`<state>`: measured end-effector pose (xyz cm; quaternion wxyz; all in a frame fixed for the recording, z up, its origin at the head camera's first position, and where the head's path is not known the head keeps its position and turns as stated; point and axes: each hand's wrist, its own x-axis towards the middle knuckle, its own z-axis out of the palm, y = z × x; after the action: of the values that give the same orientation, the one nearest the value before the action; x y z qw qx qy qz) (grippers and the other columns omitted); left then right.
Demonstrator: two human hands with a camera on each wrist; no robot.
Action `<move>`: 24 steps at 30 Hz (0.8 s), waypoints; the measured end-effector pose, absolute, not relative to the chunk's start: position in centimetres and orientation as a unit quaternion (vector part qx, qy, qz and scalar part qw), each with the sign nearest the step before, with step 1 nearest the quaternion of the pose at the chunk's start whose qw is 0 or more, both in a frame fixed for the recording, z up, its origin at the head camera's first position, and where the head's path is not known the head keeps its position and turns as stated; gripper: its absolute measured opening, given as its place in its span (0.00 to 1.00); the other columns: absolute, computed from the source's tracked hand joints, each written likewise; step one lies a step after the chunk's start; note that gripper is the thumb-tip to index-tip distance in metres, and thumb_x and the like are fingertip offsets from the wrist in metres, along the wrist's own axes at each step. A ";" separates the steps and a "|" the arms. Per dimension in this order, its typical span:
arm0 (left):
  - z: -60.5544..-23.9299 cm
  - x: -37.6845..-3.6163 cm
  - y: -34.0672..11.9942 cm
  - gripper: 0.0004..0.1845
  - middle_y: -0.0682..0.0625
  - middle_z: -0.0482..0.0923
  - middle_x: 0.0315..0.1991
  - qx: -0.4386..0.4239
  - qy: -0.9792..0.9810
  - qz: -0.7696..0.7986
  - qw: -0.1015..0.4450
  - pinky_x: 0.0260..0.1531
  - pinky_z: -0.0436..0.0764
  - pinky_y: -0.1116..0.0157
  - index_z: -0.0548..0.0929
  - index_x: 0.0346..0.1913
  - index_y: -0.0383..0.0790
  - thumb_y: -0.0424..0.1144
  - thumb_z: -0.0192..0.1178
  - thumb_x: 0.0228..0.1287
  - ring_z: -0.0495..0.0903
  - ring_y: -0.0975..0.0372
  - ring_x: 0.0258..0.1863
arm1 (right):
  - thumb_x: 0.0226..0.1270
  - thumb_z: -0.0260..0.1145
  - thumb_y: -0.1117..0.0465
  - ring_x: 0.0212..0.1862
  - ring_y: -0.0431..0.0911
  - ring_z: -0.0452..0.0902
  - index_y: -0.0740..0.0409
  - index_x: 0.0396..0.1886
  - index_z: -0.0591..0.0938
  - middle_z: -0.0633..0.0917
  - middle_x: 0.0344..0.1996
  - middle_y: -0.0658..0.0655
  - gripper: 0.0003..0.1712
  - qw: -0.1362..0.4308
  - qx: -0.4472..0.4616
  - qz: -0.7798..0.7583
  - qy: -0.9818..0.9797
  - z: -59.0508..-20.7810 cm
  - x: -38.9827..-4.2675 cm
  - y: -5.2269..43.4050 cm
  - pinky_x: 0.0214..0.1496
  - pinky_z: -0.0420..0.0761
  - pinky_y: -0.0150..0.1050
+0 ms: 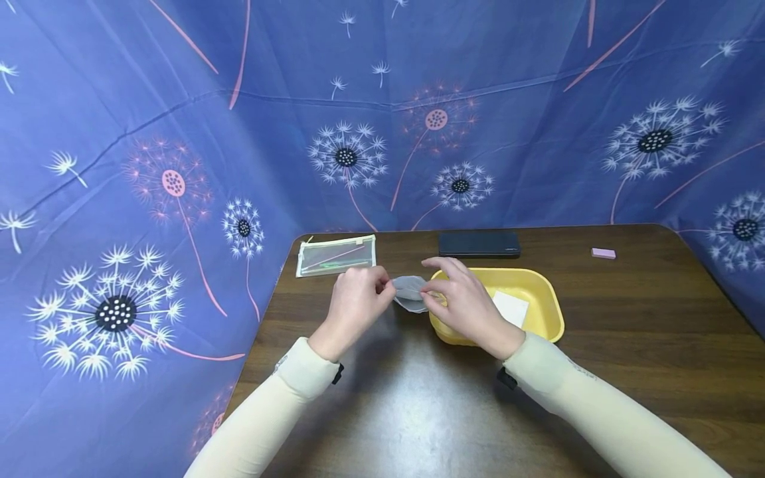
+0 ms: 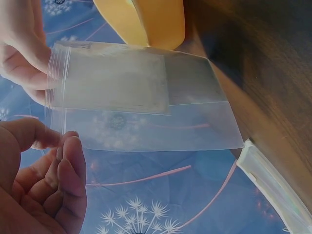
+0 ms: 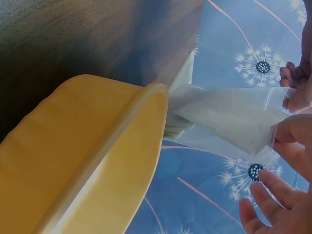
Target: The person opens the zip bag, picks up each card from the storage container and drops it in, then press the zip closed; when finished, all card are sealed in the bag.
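Pinching a small clear zip bag [image 1: 410, 293] from both ends, the two hands hold it just above the table [image 1: 418, 411], beside the yellow tray [image 1: 552, 312] at its 9 o'clock rim. The bag's long axis runs from 9 to 3 o'clock between the hands, so neither is nearer; each has an end. In the left wrist view the bag [image 2: 141, 105] shows a whitish sheet inside, with the zip strip at the end the fingers grip.

The left hand [image 1: 354, 307] sits at the bag's 9 o'clock, thumb and forefinger closed on its edge, the other fingers loosely curled. The right hand [image 1: 466, 307] sits at the bag's 3 o'clock, over the tray's near-left corner, fingertips [image 3: 292, 131] nipped on the bag's edge while the lower fingers spread free. The hands are close together, joined only by the bag.

At 12 o'clock from the hands lie a clear pouch [image 1: 336, 255] and a dark flat case [image 1: 479, 243]; a white card [image 1: 510, 309] rests in the tray, and a pink eraser [image 1: 603, 253] lies at 2 o'clock
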<state>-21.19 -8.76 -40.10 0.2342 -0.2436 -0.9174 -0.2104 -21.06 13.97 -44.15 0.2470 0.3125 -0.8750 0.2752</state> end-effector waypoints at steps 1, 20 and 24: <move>-40.1 -21.2 -8.8 0.06 0.60 0.75 0.16 -0.244 -0.917 -0.210 0.235 0.18 0.71 0.64 0.86 0.24 0.45 0.32 0.67 0.55 0.71 0.67 0.15 | 0.64 0.73 0.61 0.64 0.58 0.74 0.55 0.37 0.93 0.81 0.61 0.59 0.05 0.245 0.314 0.271 -0.876 -44.2 -21.1 13.9 0.60 0.76 0.56; -40.2 -21.2 -8.9 0.06 0.60 0.75 0.16 -0.243 -0.918 -0.210 0.233 0.19 0.71 0.63 0.86 0.24 0.45 0.31 0.66 0.55 0.72 0.66 0.16 | 0.66 0.73 0.63 0.52 0.51 0.82 0.54 0.39 0.90 0.86 0.49 0.53 0.04 0.266 0.356 0.288 -0.849 -43.7 -21.2 14.7 0.56 0.80 0.51; -40.2 -21.4 -9.1 0.08 0.60 0.73 0.15 -0.242 -0.917 -0.209 0.237 0.18 0.70 0.63 0.85 0.22 0.46 0.31 0.65 0.55 0.70 0.65 0.15 | 0.65 0.74 0.63 0.44 0.48 0.84 0.54 0.39 0.89 0.88 0.40 0.49 0.04 0.291 0.357 0.294 -0.837 -43.1 -21.3 16.1 0.50 0.81 0.49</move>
<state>-21.36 -9.07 -40.15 0.2372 -0.2422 -0.9173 -0.2090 -21.27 16.05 -43.12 0.2913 0.3570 -0.8374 0.2940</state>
